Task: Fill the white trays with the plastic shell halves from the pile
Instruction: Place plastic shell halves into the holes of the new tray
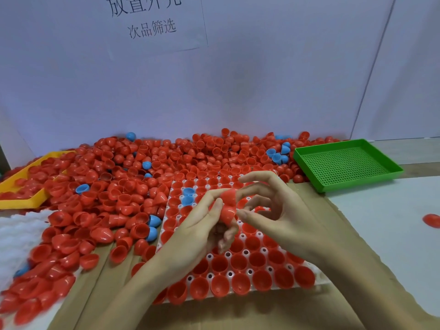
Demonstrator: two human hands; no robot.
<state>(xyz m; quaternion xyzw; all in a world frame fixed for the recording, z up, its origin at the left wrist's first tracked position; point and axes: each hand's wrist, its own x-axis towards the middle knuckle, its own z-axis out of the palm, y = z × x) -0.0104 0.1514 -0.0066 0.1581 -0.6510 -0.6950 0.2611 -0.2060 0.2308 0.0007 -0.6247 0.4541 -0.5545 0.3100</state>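
1. Head view looks down on a pale surface [385, 225] partly covered by brown cardboard sheets [316, 203], backed by a white wall panel [238, 91] that carries a paper sign [152, 22] with printed characters.
2. A large pile of shell halves [133, 177], mostly red with a few blue, spreads across the back and left of the surface, up to the wall.
3. A white tray [240, 236] lies on the cardboard at centre, its cups almost all filled with red halves and two blue ones near its far left corner.
4. Above the tray, the left hand [197, 232] and right hand [276, 210] meet; the fingers of both pinch red shell halves [227, 206] held between them.
5. A green perforated tray [345, 163] sits at the right rear, touching the pile's edge.
6. A yellow tray [26, 198] at the left is partly buried in shells.
7. White padding [16, 234] lies at the left edge.
8. One stray red half [432, 220] rests apart at the far right.
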